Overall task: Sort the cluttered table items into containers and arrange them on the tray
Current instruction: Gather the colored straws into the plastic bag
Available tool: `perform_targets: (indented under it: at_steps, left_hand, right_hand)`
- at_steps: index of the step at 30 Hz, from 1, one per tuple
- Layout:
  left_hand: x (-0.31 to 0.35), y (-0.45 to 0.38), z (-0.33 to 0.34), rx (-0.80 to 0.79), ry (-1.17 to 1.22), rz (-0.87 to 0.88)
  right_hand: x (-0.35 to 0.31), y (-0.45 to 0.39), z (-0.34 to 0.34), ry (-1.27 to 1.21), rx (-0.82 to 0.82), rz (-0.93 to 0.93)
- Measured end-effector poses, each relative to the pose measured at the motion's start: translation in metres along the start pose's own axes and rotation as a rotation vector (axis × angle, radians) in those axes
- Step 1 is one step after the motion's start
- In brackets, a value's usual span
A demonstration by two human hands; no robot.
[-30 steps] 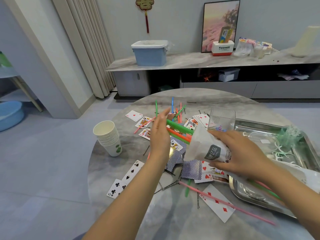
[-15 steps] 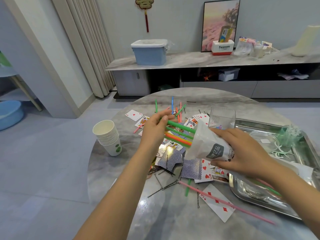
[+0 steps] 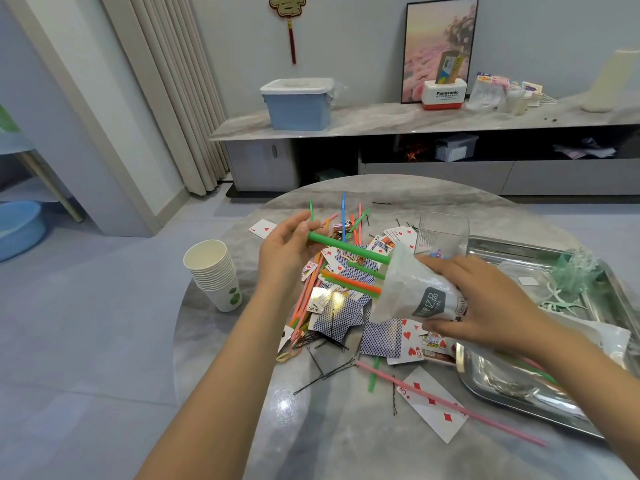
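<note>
My right hand (image 3: 485, 303) grips a frosted plastic cup (image 3: 415, 292) tipped on its side, mouth facing left, above the table. Several thick green and orange straws (image 3: 349, 282) stick out of its mouth. My left hand (image 3: 287, 251) pinches the left end of the top green straw (image 3: 346, 248), whose other end reaches the cup's rim. Playing cards (image 3: 346, 313), thin coloured straws (image 3: 450, 407) and black hairpins (image 3: 325, 375) lie scattered on the round marble table (image 3: 332, 445). A steel tray (image 3: 512, 389) sits at the right.
A stack of paper cups (image 3: 214, 271) stands at the table's left edge. A clear square container (image 3: 443, 233) stands behind the cup, by the tray. A green plastic cup (image 3: 575, 271) and pale floss picks (image 3: 557, 303) lie on the tray.
My left hand has drawn back to the left and up, opening out from around the straw bundle to pinch only the top green straw. The cup has tilted slightly more.
</note>
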State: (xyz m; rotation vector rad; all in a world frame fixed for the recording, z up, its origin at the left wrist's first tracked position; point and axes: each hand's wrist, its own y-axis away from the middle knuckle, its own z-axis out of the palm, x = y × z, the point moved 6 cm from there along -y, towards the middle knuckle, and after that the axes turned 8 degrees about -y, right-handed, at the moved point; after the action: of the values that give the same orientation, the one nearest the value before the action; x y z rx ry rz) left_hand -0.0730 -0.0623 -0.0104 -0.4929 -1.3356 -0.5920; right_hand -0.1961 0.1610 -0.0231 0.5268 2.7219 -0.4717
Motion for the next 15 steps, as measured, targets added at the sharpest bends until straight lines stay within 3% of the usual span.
perform_targets:
  at_steps: [6,8,12,15]
  left_hand:
    - [-0.019,0.036,0.062,-0.444,-0.606,0.023]
    - [-0.024,0.038,0.067,-0.495,-0.627,-0.011]
    - [-0.018,0.022,0.046,-0.189,-0.477,0.013]
    - [-0.034,0.042,0.072,-0.431,-0.418,-0.083]
  right_hand:
    - [-0.01,-0.001,0.003,0.001,0.013,-0.038]
    - [-0.006,-0.001,0.001,0.0,0.027,-0.016]
    - [0.001,-0.001,-0.005,-0.053,0.063,0.057]
    - [-0.003,-0.002,0.002,-0.035,0.062,0.046]
